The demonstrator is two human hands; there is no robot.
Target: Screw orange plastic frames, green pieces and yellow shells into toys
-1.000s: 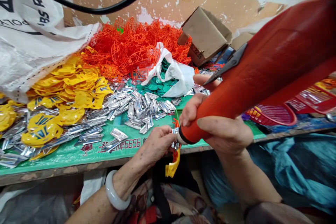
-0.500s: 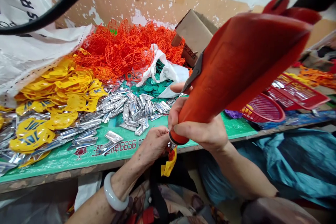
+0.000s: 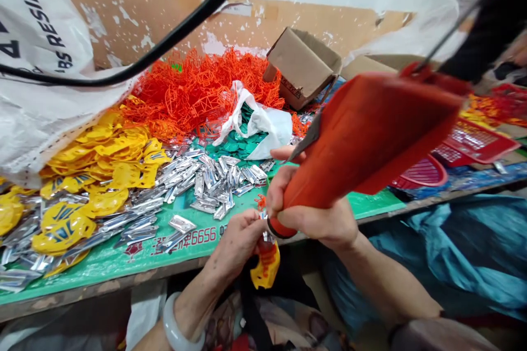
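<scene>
Green-matted bench (image 3: 123,252) heaped with foil strips (image 3: 206,181). Left hand (image 3: 239,238) pinches yellow plastic piece (image 3: 265,271): light, stiff, probably brittle. Right hand (image 3: 317,219) wraps orange tool (image 3: 362,137) near nose.

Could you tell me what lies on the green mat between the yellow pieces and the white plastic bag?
In the head view, a heap of silver strips covers the green mat between the yellow pieces and the white plastic bag.

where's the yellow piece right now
In the head view the yellow piece sits low at centre, pinched in the left hand just off the front edge of the green table, right under the tip of the orange tool gripped by the right hand.
</scene>
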